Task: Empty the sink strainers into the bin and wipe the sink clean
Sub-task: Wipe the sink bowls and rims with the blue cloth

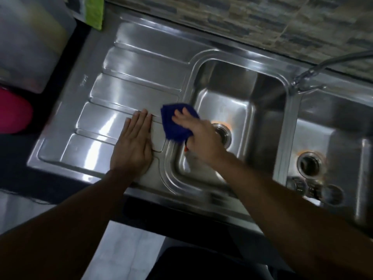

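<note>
A stainless steel double sink [238, 57] with a ribbed draining board [125, 81] on its left fills the view. My right hand [198, 136] presses a dark blue cloth [175, 126] onto the rim between the draining board and the left basin. My left hand [134, 144] lies flat, fingers together, on the draining board just left of the cloth. The left basin's drain [223, 134] and the right basin's drain [308, 163] both show orange staining around them. Two metal strainers [314, 191] lie in the right basin near its front edge.
A tap [323, 67] reaches over the divider between the basins. A green cloth [94, 13] hangs at the top left beside a clear plastic container [30, 41]. A pink object [14, 116] sits at the left. A dark bin [201, 263] stands on the floor below.
</note>
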{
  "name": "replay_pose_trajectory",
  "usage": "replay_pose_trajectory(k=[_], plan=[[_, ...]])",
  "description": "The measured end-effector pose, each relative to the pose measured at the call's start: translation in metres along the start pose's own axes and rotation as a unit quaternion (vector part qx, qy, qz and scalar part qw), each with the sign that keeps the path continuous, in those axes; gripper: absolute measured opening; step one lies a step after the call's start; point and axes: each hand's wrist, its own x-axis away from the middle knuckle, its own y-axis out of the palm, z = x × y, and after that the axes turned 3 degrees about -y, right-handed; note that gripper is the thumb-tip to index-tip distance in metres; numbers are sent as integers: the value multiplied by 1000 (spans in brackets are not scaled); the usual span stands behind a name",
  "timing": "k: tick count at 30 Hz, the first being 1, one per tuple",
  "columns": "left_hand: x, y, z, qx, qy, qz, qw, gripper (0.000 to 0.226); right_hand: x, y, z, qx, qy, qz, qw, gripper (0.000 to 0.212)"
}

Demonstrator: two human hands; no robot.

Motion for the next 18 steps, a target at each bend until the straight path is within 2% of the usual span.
replay_pose_trajectory(k=[2, 5, 8, 14, 18], plan=[[1, -1, 0, 8, -1, -10, 1000, 58, 36, 14, -1, -40, 13, -8, 999, 68], [3, -4, 4, -1, -2, -10, 1000, 58, 80, 27, 0, -64, -8, -76, 995, 66], [4, -6, 12, -24, -13, 0, 1000, 56, 121, 36, -5, -42, -62, -61, 995, 58], [4, -9, 26, -68, -48, -57, 995, 60, 193, -3, 18, 18, -92, -106, 990, 67], [4, -12, 38, -101, -58, -63, 991, 60, 253, -56, 59, 54, -99, -60, 992, 36]])
